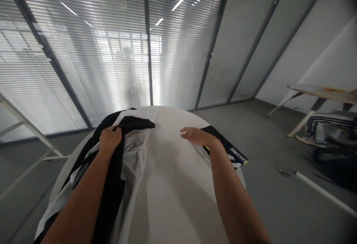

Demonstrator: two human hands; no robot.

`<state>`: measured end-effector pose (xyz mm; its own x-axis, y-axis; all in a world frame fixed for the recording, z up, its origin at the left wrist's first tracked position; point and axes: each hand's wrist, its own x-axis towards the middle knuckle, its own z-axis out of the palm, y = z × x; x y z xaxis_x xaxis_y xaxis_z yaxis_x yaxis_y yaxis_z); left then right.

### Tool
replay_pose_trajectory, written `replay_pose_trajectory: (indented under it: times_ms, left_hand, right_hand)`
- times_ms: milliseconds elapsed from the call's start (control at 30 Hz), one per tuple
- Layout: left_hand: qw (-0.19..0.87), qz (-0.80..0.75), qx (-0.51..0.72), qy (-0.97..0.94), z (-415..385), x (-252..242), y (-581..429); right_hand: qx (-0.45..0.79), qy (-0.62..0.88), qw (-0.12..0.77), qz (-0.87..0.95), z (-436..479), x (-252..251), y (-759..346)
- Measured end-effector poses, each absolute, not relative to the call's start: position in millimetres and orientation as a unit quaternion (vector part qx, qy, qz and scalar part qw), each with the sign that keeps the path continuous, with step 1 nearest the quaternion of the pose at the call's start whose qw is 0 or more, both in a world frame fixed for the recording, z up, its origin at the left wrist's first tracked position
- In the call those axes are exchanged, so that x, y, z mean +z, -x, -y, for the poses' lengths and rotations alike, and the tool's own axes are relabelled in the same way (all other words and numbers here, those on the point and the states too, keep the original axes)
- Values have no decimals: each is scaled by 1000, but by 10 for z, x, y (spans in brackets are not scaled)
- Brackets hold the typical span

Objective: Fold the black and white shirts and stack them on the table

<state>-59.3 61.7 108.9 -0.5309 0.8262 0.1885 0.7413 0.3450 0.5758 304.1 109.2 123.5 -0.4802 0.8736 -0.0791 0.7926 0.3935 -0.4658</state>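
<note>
A black and white garment [134, 125] lies along the left side of a white round-ended table [173, 184]. Its black fabric runs toward me, with thin whitish cloth showing beside it. My left hand [110, 140] is closed around a fold of the black part near the far end. Over the bare tabletop to the right hovers my right hand [196, 136], fingers stretched leftward and holding nothing. Just behind that wrist is a black printed packet [223, 143] with white lettering and yellow edging, partly covered by my forearm.
Blind-covered glass partitions [178, 50] stand beyond the table. At the right are a wooden-topped table [323, 92], a striped bag [323, 125] beneath it and a white pole [325, 192]. A white metal frame [30, 128] stands at the left.
</note>
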Motion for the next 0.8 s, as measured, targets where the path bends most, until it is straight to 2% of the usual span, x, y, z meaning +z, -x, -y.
replay_pose_trajectory:
  times_ms: [100, 167, 233, 333, 400, 500, 633, 800]
  left_hand:
    - [-27, -802, 433, -409, -608, 1223, 696]
    - [-73, -778, 448, -434, -556, 1167, 635]
    - [-30, -794, 363, -486, -498, 1004, 523]
    - [105, -832, 149, -523, -432, 724, 390]
    - [132, -827, 80, -541, -418, 646, 359]
    - [85, -829, 50, -550, -479, 765, 324]
    - [-76, -772, 33, -630, -724, 1010, 180]
    - [-45, -712, -45, -699, -937, 943, 109]
  right_hand:
    - [145, 564, 106, 806, -1235, 1182, -3351]
    - [120, 579, 97, 801, -1304, 1121, -3501]
    - [116, 583, 86, 800, -1343, 1063, -3580]
    - [129, 585, 78, 797, -1366, 1004, -3552]
    - [149, 579, 77, 798, -1366, 988, -3470]
    - [187, 561, 73, 803, -1341, 998, -3335]
    - [211, 533, 63, 817, -1282, 1040, -3243]
    - [219, 520, 50, 824, -1237, 1088, -3280]
